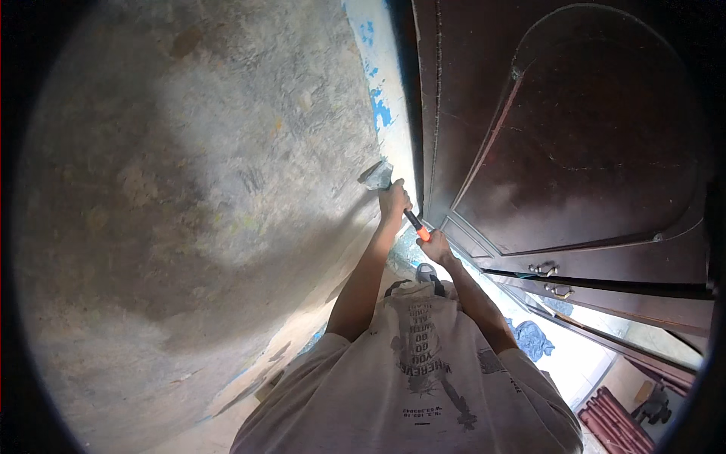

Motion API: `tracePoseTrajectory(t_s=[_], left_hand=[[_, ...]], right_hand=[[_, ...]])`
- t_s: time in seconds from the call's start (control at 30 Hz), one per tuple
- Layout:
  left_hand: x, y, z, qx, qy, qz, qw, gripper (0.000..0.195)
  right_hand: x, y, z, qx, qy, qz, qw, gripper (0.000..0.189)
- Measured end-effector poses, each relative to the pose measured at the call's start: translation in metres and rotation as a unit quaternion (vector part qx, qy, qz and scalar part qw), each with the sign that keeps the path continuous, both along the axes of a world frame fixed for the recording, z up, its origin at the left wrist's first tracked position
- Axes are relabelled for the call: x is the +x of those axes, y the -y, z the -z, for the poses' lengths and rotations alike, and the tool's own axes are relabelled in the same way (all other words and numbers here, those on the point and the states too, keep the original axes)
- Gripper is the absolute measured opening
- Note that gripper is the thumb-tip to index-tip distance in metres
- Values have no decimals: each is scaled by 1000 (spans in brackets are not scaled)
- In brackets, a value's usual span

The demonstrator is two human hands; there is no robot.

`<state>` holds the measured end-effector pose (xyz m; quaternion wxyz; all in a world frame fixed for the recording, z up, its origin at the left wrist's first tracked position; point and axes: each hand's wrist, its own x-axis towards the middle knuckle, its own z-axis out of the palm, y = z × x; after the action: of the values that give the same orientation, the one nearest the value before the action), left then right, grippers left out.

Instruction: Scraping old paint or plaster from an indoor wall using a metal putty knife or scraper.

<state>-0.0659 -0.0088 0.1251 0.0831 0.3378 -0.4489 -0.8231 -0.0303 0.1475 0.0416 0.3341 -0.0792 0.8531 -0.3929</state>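
My left hand (395, 198) is closed around the upper black part of the handle of a wide-bladed scraper (379, 175). Lower down, my right hand (435, 247) grips the same handle by its orange end. The metal blade is at the right border of a rough grey plaster wall (255, 187), beside a white strip with blue paint patches (381, 108). Whether the edge touches the wall, I cannot tell.
A large dark wooden cabinet (595, 142) with metal handles stands close on the right, its lower part slightly apart. Crumpled blue-grey plastic (532, 340) lies on the bright floor. Dark red slats (615, 420) are at the lower right. A shoe (425, 272) shows below my hands.
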Motion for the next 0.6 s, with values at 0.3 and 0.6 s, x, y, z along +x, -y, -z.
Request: tracePoseTrajectory(t_s=[0.3,0.6], left_hand=[[-9,4,-1,-29,17,7,999,37],[2,-5,2,-16,38,-15,999,38]], right_hand=[[0,2,2,-38,-49,-11,998,40],[2,-6,-2,-2,-45,-17,999,45]])
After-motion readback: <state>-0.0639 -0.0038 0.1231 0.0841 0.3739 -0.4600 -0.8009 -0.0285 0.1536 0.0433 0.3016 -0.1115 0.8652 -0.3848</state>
